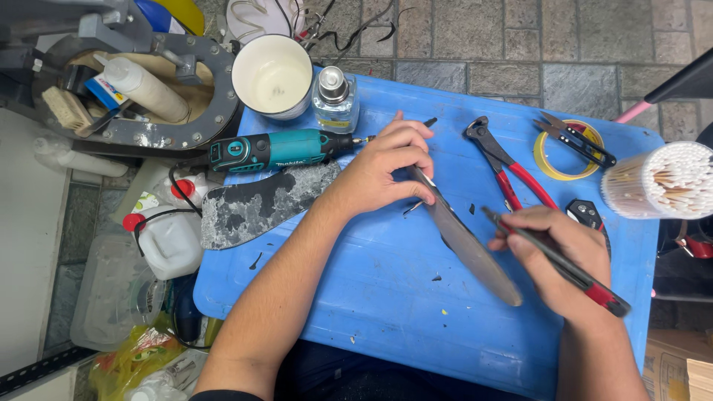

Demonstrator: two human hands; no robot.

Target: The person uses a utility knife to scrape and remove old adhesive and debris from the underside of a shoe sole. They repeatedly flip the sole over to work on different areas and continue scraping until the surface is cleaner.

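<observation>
Quick count: two hands, left [386, 167] and right [557, 249]. One long knife blade [464, 238], one slim red-and-black tool [564, 267], one teal rotary tool [271, 151]. One dark worn blade-shaped piece [260, 204]. One pair of red-handled pliers [512, 174], one small pair of snips [575, 139], one yellow tape roll [546, 160]. One white cup [272, 76], one small glass bottle [334, 100], one tub of cotton swabs [661, 182], way too many to count. Two white red-capped jugs [167, 238].
</observation>
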